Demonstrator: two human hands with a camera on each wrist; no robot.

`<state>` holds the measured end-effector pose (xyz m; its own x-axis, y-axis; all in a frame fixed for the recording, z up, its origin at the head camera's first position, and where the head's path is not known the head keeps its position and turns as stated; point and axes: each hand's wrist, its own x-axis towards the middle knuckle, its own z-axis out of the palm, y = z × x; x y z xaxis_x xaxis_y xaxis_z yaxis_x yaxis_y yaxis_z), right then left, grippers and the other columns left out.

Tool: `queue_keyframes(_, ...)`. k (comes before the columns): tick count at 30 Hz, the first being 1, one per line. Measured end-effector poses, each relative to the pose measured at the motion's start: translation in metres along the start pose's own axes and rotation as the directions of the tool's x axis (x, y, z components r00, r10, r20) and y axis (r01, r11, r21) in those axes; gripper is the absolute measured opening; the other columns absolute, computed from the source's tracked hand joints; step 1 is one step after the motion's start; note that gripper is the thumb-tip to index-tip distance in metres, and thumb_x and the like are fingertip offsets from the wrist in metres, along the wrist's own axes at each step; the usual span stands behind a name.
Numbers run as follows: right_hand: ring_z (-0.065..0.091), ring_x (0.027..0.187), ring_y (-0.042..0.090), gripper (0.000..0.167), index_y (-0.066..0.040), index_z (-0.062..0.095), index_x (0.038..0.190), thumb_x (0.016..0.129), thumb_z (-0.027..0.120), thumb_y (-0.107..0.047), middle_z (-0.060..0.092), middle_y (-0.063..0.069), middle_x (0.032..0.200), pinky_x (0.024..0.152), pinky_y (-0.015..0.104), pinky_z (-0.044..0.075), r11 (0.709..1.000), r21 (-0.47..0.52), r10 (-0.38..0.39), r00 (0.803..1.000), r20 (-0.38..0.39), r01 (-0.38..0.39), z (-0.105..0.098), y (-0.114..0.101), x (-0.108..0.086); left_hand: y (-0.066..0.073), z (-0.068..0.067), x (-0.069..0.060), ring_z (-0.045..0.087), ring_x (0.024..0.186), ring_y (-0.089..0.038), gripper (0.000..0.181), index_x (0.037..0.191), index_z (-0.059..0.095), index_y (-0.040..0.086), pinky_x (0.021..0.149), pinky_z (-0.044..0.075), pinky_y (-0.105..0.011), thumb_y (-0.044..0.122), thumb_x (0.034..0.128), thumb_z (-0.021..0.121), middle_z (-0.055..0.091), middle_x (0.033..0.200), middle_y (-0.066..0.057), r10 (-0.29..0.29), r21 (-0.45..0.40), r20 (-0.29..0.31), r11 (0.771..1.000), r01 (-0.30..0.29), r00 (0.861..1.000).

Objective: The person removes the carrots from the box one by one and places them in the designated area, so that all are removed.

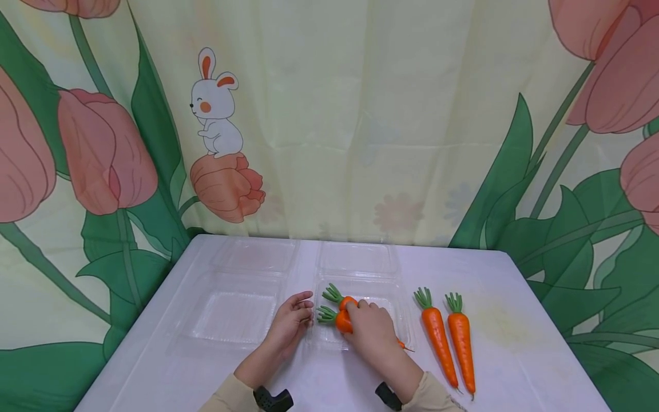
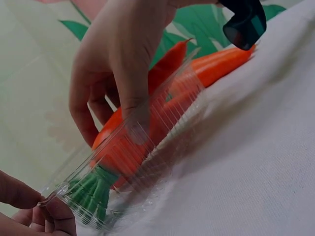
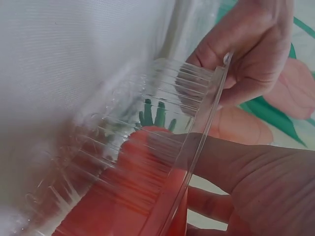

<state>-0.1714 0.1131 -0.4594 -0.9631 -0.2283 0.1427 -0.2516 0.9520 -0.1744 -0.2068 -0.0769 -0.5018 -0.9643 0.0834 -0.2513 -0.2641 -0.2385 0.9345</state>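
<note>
Two orange carrots with green tops lie in the right clear plastic box, whose lid is folded back. My right hand reaches over its front side and grips the nearer carrot, thumb on one side and fingers on the other. Just behind it lies the farther carrot, partly covered by that hand. At the box's left edge is my left hand; in the left wrist view, thumb and fingers pinch the rim beside the green leaves.
Two more carrots, a left one and a right one, lie on the white table right of the box. A second clear box stands opened at the left. Behind the table hangs a tulip-patterned curtain.
</note>
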Motion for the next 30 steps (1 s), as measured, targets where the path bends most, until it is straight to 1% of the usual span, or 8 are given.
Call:
queue_keyframes(2,0.056,0.074,0.024,0.044,-0.01,0.069,0.107,0.074,0.092,-0.029,0.06,0.006,0.084,0.065,0.04,0.05,1.0,-0.003,-0.007,1.0,-0.012,0.007,0.0,-0.001,0.0,0.0,0.0,0.0,0.05,0.08,-0.015,0.047,0.143,0.044,-0.008,0.067,0.047,-0.022,-0.008,0.0965,0.051,0.053,0.105,-0.008,0.001,0.0,-0.002,1.0,-0.001,1.0)
queue_keyframes(4,0.055,0.072,0.023,0.044,-0.01,0.069,0.107,0.074,0.092,-0.029,0.059,0.006,0.083,0.064,0.039,0.05,1.0,0.004,-0.001,1.0,-0.005,0.001,-0.001,-0.001,0.001,0.0,0.0,0.001,0.05,0.08,-0.015,0.047,0.143,0.044,-0.008,0.068,0.047,-0.022,-0.009,0.0964,0.05,0.053,0.105,-0.008,0.002,-0.001,-0.001,1.0,-0.002,1.0)
queue_keyframes(11,0.054,0.06,0.022,0.043,-0.013,0.07,0.109,0.075,0.09,-0.028,0.059,0.003,0.081,0.055,0.037,0.048,0.999,0.035,0.006,1.0,0.016,-0.007,-0.004,0.001,0.003,0.0,0.0,0.001,0.05,0.08,-0.015,0.046,0.143,0.045,-0.008,0.067,0.047,-0.022,-0.009,0.0964,0.05,0.053,0.105,-0.008,-0.003,0.0,-0.004,1.0,0.003,1.0)
queue_keyframes(18,0.053,0.062,0.019,0.038,-0.015,0.07,0.108,0.076,0.087,-0.024,0.062,0.0,0.08,0.056,0.035,0.046,0.996,0.089,0.003,0.999,0.042,-0.007,-0.013,0.004,0.004,0.0,0.0,0.0,0.05,0.08,-0.015,0.047,0.143,0.045,-0.008,0.068,0.047,-0.023,-0.008,0.0964,0.051,0.054,0.105,-0.008,-0.002,0.0,-0.002,1.0,0.002,1.0)
queue_keyframes(23,0.053,0.064,0.019,0.039,-0.014,0.07,0.112,0.078,0.086,-0.023,0.064,0.001,0.082,0.057,0.036,0.046,0.993,0.111,0.039,0.997,0.071,-0.047,-0.018,0.007,0.007,0.0,0.0,0.001,0.051,0.08,-0.015,0.048,0.142,0.044,-0.009,0.067,0.047,-0.023,-0.01,0.0952,0.05,0.054,0.104,-0.008,0.005,0.002,0.003,1.0,-0.005,1.0)
queue_keyframes(30,0.055,0.065,0.018,0.042,-0.017,0.07,0.118,0.079,0.086,-0.024,0.068,0.002,0.086,0.056,0.034,0.047,0.981,0.173,0.078,0.994,0.075,-0.09,-0.028,0.014,0.011,0.0,0.0,0.001,0.05,0.078,-0.014,0.048,0.142,0.044,-0.01,0.066,0.046,-0.023,-0.011,0.0941,0.05,0.054,0.103,-0.007,0.015,-0.005,0.006,1.0,-0.015,1.0)
